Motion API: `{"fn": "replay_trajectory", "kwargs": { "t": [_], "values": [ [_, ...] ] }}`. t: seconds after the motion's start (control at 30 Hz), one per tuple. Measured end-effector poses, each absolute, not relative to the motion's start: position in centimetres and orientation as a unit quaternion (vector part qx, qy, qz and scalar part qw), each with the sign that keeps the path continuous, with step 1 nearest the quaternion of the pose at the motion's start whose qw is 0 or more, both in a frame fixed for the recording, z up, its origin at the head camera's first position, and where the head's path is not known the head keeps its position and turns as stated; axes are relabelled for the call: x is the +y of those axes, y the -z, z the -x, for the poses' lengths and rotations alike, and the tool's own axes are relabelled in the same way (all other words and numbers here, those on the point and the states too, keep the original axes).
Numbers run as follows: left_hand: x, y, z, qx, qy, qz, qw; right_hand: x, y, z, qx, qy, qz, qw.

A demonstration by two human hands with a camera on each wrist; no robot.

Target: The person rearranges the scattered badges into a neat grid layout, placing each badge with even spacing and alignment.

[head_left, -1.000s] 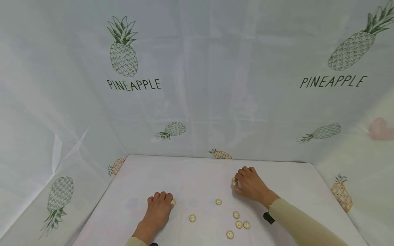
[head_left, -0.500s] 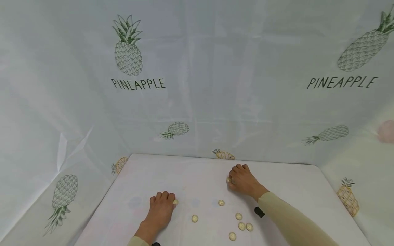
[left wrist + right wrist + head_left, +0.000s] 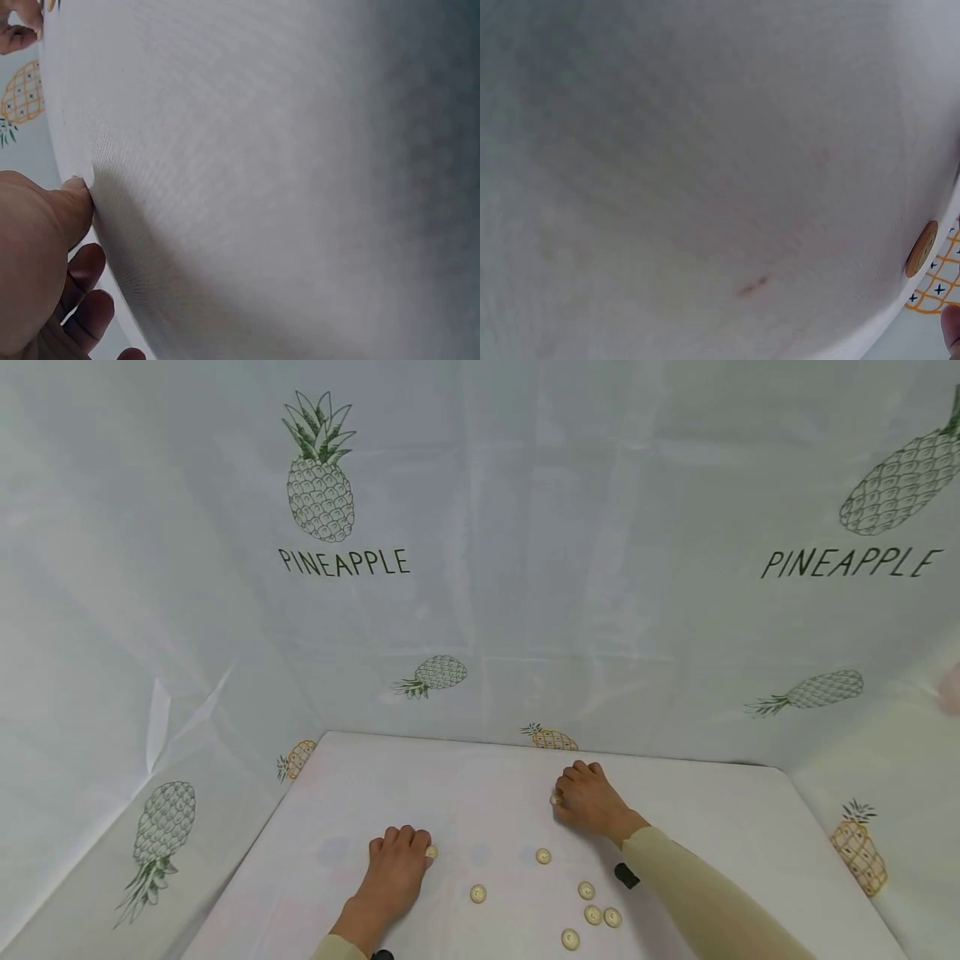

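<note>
My left hand (image 3: 396, 868) is low over the left part of the white-covered table (image 3: 360, 777). At its thumb side, right by the fingertips, a round cream button (image 3: 432, 852) sticks out. In the left wrist view the thumb (image 3: 73, 210) meets the white cloth and the other fingers curl beneath; that button is hidden there. Farther back and to the right, my right hand (image 3: 591, 798) bends its fingers around another button (image 3: 556, 798). A wooden-looking button (image 3: 922, 249) shows at the right wrist view's edge, with a fingertip (image 3: 951, 330) close by.
Between the hands lie two single buttons, one nearer the middle (image 3: 478, 893) and another button farther right (image 3: 543, 856). Several more, such as one button (image 3: 593, 914), cluster in front of the right forearm. A pineapple-printed sheet (image 3: 525, 568) walls in the back and sides.
My right hand has shifted left along the table, the button at its fingertips moving with it. My left hand stays put. The head view has turned slightly, sliding everything right.
</note>
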State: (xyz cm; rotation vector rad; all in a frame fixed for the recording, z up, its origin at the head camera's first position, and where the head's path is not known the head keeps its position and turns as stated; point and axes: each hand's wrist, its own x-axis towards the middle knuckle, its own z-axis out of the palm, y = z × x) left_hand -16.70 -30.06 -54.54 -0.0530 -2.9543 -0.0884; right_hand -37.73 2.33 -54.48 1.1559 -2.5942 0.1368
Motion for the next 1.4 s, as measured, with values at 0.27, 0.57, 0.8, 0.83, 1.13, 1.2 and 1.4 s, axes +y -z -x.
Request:
{"fn": "replay_trajectory", "kwargs": {
  "t": [0.27,0.57,0.8,0.83,1.13,1.2,1.4],
  "values": [
    [-29.9,54.2,16.7,-0.995,0.028,0.02,0.093,2.2,54.1,37.6,-0.912,-0.052,-0.39,0.117],
    [-29.7,54.1,16.6,-0.996,0.027,0.013,0.088,2.1,54.3,37.4,-0.911,-0.064,-0.393,0.111],
    [-29.7,53.8,16.5,-0.995,0.043,0.012,0.084,2.3,54.2,37.3,-0.906,-0.068,-0.399,0.127],
    [-29.7,53.8,16.5,-0.995,0.046,0.012,0.083,2.3,54.1,37.3,-0.906,-0.065,-0.399,0.128],
    [-30.1,54.5,16.8,-0.995,0.058,0.015,0.077,3.2,53.9,36.7,-0.907,-0.048,-0.39,0.151],
    [-30.1,54.6,16.8,-0.996,0.057,0.013,0.075,3.4,53.9,36.5,-0.903,-0.051,-0.39,0.17],
    [-30.0,54.4,16.8,-0.996,0.05,0.009,0.074,3.6,54.0,35.2,-0.89,-0.088,-0.395,0.211]
  ]
}}
